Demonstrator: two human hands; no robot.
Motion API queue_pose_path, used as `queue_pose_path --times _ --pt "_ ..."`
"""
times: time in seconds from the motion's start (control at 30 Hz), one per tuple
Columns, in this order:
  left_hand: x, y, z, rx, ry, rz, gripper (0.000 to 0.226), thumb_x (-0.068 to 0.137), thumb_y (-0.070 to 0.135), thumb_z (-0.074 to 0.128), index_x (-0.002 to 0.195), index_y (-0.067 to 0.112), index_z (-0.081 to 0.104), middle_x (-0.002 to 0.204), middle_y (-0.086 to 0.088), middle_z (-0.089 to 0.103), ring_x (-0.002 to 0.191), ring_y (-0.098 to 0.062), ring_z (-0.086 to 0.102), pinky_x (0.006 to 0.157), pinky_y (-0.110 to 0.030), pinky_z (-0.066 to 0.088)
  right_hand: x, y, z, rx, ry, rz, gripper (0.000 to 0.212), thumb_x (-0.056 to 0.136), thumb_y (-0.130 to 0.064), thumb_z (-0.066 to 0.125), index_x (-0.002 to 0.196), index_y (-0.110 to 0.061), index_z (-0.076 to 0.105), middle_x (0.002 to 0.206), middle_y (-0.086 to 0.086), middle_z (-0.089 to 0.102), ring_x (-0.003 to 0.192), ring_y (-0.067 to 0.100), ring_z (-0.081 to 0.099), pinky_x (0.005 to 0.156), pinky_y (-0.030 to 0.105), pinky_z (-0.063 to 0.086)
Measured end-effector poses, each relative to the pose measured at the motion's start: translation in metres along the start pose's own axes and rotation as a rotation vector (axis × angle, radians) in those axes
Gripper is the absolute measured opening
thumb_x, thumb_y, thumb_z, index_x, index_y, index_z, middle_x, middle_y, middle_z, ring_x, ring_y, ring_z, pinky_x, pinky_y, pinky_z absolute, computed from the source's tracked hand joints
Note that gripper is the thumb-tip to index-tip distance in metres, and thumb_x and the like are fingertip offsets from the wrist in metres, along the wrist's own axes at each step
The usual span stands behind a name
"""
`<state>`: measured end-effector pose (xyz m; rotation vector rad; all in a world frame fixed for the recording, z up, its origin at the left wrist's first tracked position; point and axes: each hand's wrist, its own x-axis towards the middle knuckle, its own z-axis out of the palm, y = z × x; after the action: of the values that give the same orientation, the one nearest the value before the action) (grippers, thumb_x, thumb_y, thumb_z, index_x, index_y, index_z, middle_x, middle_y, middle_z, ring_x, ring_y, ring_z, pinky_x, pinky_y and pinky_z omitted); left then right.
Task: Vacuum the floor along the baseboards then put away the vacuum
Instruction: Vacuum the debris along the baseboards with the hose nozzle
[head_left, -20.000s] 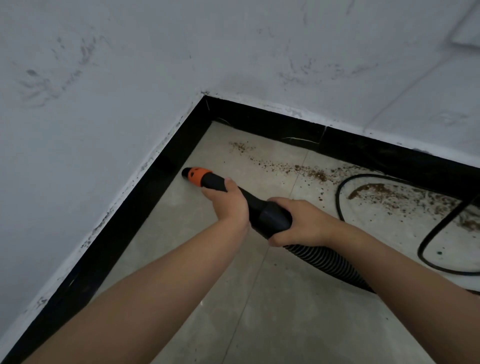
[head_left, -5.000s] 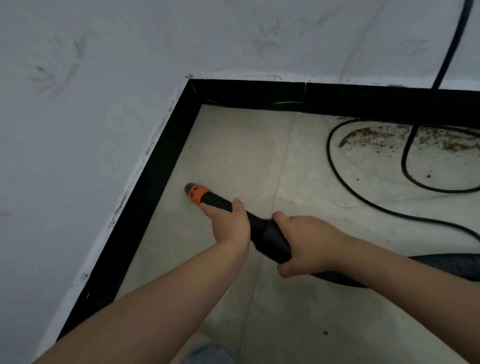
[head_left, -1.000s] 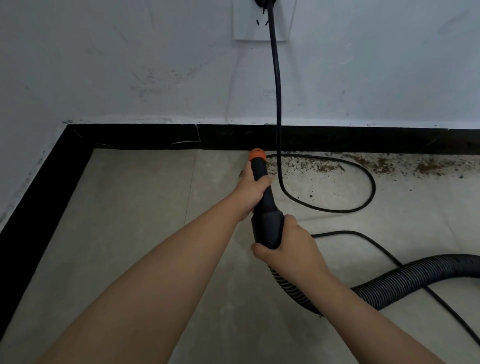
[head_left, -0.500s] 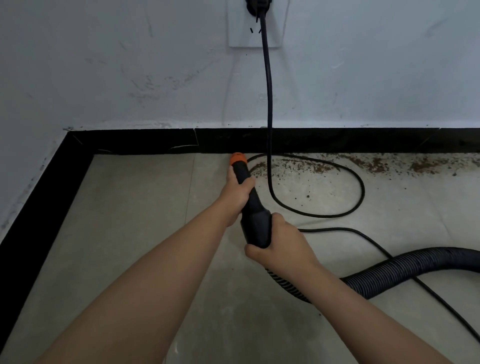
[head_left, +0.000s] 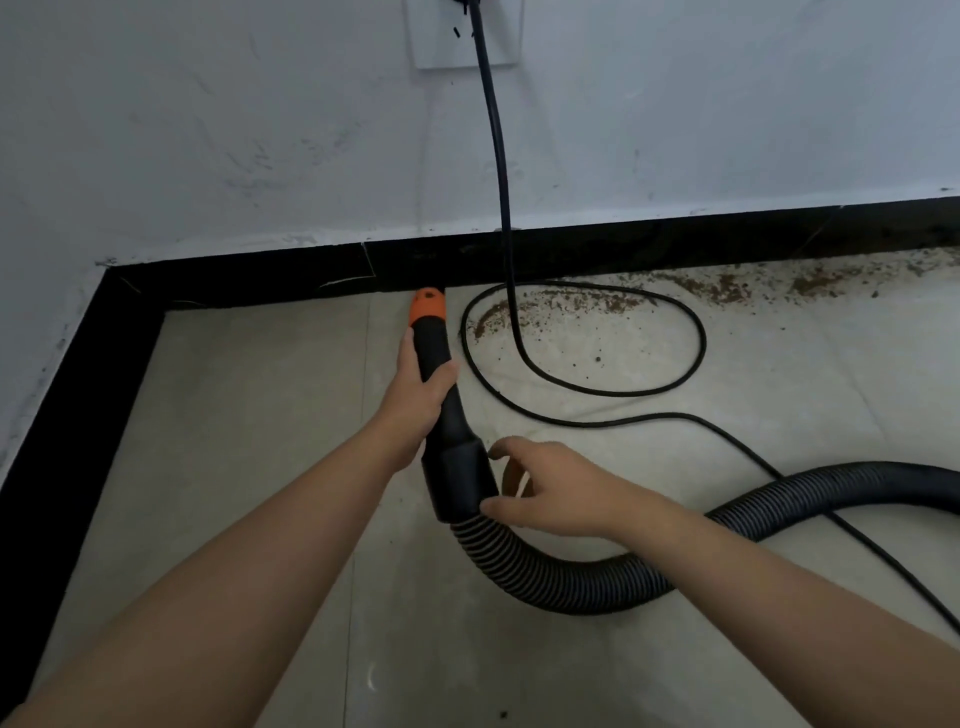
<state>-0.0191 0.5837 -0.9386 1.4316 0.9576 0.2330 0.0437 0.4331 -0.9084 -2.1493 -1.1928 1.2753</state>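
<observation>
Hands: left (head_left: 415, 387) grips nozzle (head_left: 439, 374); plug cropped.

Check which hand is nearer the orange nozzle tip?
Left. The left hand grips the black wand just behind the orange nozzle tip; the right hand sits farther back at the hose cuff, fingers loosely touching it.

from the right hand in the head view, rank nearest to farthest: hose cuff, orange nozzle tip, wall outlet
1. Hose cuff: right beside the right hand, its fingers at the cuff.
2. Orange nozzle tip: ahead, at the black baseboard.
3. Wall outlet: high on the wall, at the top edge.
</observation>
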Motion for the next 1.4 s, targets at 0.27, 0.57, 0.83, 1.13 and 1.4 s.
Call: queue_pose_path --times 0.27,0.57,0.83,1.13,1.4 --pt "-0.029 -0.004 -0.028 0.133 0.001 0.005 0.064 0.096 0.017 0.046 0.148 0.024 0.011 0.136 -0.012 0.042 0.099 -0.021 0.049 0.085 -0.033 0.044 0.024 0.061 -0.049 -0.119 0.308 0.334 0.050 0.091 -0.019 0.054 0.136 -0.004 0.039 0.114 0.019 0.061 0.105 0.031 0.057 0.070 0.028 0.039" --pt "-0.057 0.003 -0.024 -0.211 0.131 -0.137 0.038 0.096 0.018 0.046 0.132 0.014 0.034 0.085 -0.008 0.053 0.067 -0.017 0.054 0.059 -0.028 0.048 0.023 0.043 -0.024 0.114 -0.012 0.256 0.023 0.095 -0.007 0.039 0.111 -0.006 0.055 0.094 0.008 0.062 0.084 0.023 0.063 0.065 0.027 0.048" --pt "-0.072 0.026 0.003 -0.797 0.190 -0.235 0.036 0.097 0.013 0.046 0.130 0.007 0.035 0.110 -0.010 0.048 0.090 -0.019 0.052 0.090 -0.036 0.045 -0.004 0.029 -0.013 0.757 -0.392 0.089 0.069 0.049 -0.014 0.066 0.116 -0.005 0.052 0.105 0.014 0.061 0.095 0.024 0.059 0.079 0.029 0.049" --pt "-0.083 0.040 0.017 -0.453 0.126 -0.326 0.039 0.096 0.025 0.047 0.131 0.009 0.039 0.124 -0.010 0.053 0.109 -0.021 0.053 0.090 -0.037 0.042 -0.051 0.031 -0.058 0.385 -0.256 0.037 0.058 0.045 -0.016 0.074 0.100 -0.014 0.056 0.083 0.002 0.064 0.069 0.009 0.065 0.062 0.024 0.052" --pt "-0.078 0.034 0.036 -0.235 0.076 -0.390 0.040 0.094 0.011 0.052 0.130 0.000 0.040 0.100 -0.011 0.050 0.098 -0.026 0.057 0.085 -0.031 0.048 -0.081 0.084 -0.053 0.460 -0.189 0.189 0.058 0.048 -0.037 0.076 0.100 -0.020 0.058 0.090 -0.003 0.066 0.075 0.006 0.066 0.065 0.018 0.049"
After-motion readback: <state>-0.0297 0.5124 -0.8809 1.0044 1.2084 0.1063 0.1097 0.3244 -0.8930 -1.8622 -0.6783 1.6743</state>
